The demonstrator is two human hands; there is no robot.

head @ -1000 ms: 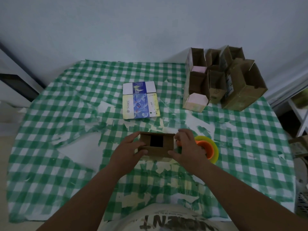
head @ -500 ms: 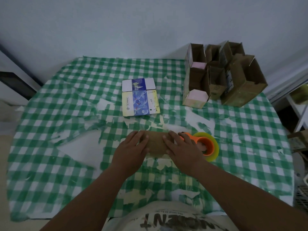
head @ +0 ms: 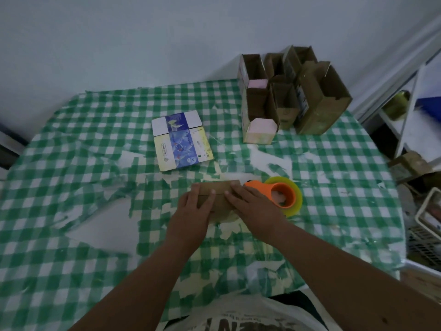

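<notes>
Brown cardboard box (head: 217,186), one, on the checked tablecloth (head: 71,235): your left hand (head: 193,211) and right hand (head: 253,206) press it, fingers straight, gripping nothing. One orange tape dispenser (head: 279,195) just beside. Open cartons (head: 319,101) far right, contents unseen.

The one view comes from the person's head, a wide-angle lens tilted forward and down over the checked table (head: 71,235), with the shirt (head: 238,318) at the bottom edge. It sits close above the left hand (head: 191,211) and right hand (head: 253,206) at mid-frame. It faces the wall (head: 143,44) beyond the table's far edge, with cardboard boxes (head: 317,111) at upper right.
</notes>
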